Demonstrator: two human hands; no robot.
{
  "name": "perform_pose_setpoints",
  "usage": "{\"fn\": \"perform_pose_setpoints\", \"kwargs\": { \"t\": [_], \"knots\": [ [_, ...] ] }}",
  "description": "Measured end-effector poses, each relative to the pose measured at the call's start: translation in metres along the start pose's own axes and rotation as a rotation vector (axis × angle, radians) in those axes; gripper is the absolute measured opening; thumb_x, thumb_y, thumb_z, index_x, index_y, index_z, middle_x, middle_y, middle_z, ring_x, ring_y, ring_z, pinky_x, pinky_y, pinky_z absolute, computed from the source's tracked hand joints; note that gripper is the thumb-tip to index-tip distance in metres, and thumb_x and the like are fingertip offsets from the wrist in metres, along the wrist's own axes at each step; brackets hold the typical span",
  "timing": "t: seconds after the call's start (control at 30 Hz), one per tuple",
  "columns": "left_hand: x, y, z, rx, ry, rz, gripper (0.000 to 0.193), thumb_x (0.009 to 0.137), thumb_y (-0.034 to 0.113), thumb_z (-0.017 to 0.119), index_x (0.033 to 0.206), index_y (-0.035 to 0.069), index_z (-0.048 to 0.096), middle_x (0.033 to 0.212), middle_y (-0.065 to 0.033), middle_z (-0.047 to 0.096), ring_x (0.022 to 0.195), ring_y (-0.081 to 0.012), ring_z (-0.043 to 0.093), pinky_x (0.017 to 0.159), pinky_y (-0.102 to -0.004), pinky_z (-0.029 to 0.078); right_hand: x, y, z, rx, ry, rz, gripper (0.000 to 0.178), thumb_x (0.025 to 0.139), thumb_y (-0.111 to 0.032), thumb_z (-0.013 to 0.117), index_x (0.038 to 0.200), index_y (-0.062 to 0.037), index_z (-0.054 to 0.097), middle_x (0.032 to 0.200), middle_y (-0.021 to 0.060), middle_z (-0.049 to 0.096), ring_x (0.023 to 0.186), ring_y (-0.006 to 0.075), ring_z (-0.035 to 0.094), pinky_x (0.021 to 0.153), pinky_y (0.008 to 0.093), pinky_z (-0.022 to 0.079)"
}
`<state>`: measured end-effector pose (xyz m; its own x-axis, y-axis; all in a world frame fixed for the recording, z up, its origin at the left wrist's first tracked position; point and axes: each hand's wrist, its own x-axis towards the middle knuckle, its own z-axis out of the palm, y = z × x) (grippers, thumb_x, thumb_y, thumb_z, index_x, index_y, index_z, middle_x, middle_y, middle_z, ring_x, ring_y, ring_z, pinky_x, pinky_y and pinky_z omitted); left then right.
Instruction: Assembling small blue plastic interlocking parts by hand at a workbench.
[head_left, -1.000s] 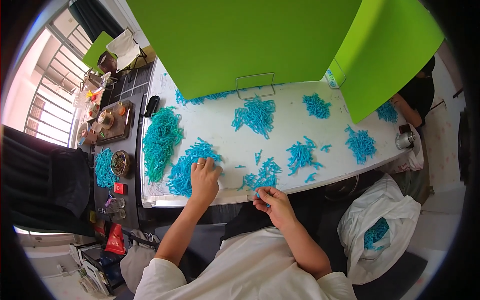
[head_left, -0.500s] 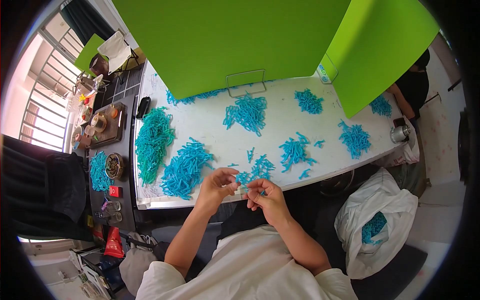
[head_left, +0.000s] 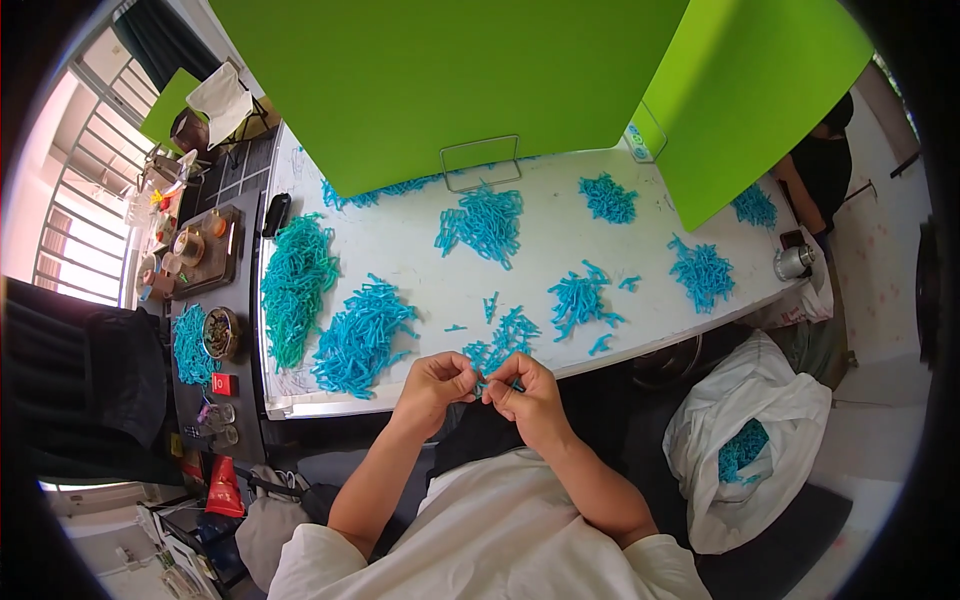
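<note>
My left hand (head_left: 435,393) and my right hand (head_left: 530,400) meet at the near edge of the white table, fingertips pinched close together. A bit of a small blue plastic piece (head_left: 481,387) shows between them; the fingers hide most of it. Just beyond my hands lies a loose spread of similar blue pieces (head_left: 512,332), with a few single ones apart from it. To the left is a big blue heap (head_left: 362,340), and farther left a greener heap (head_left: 298,285). A smaller cluster (head_left: 580,300) lies to the right.
Green panels (head_left: 450,80) stand across the white table (head_left: 400,245), more blue piles (head_left: 480,222) around them. On the right hangs an open white sack (head_left: 750,440) with blue pieces inside. A dark side table (head_left: 240,400) holds a bowl and glasses. Another person (head_left: 820,180) sits at far right.
My hands have come closer together, and my right hand's fingers have closed in toward the left's. The whole view has shifted slightly.
</note>
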<state>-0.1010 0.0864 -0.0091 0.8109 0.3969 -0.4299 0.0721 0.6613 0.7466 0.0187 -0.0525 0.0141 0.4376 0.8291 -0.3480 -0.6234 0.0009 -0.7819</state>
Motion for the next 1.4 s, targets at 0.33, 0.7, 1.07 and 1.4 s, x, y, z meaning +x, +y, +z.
{"fn": "perform_pose_setpoints", "kwargs": {
  "t": [0.33,0.7,1.07,1.4],
  "knots": [
    [-0.001,-0.004,0.026,0.341,0.094,0.151,0.008,0.089,0.003,0.071,0.086,-0.002,0.066,0.08,-0.0077,0.068,0.069,-0.0124,0.065,0.064,-0.0254,0.055,0.006,0.003,-0.011,-0.432,0.052,-0.23,0.012,0.084,0.005,0.065,0.082,-0.0033,0.056,0.075,0.0063,0.063,0.062,0.0074,0.056,0.054,0.0201,0.041],
    [0.076,-0.026,0.084,0.703,0.125,0.208,0.008,0.085,0.004,0.071,0.088,-0.003,0.069,0.082,-0.0102,0.071,0.069,-0.0145,0.068,0.061,-0.0281,0.052,-0.021,0.003,-0.084,0.371,0.399,0.064,0.031,0.099,-0.032,0.059,0.101,-0.0009,0.06,0.088,0.014,0.065,0.068,0.0161,0.056,0.06,0.0261,0.045],
    [0.045,-0.023,0.111,1.249,-0.018,0.706,0.014,0.069,0.01,0.076,0.083,0.008,0.073,0.084,-0.0088,0.068,0.078,-0.0302,0.065,0.065,-0.0404,0.052,-0.023,0.0,-0.087,0.529,0.271,0.014,0.063,0.105,-0.051,0.033,0.126,0.0048,0.054,0.115,0.0167,0.062,0.111,0.0283,0.061,0.097,0.0412,0.051],
    [0.029,-0.013,0.067,0.977,0.003,0.324,0.014,0.073,0.0,0.073,0.086,0.006,0.073,0.079,-0.0069,0.067,0.066,-0.0201,0.061,0.062,-0.0317,0.049,-0.011,0.013,-0.052,0.288,0.204,0.118,0.045,0.103,-0.039,0.048,0.123,-0.0003,0.059,0.108,0.0093,0.065,0.091,0.0162,0.065,0.082,0.0323,0.055]
  ]
}}
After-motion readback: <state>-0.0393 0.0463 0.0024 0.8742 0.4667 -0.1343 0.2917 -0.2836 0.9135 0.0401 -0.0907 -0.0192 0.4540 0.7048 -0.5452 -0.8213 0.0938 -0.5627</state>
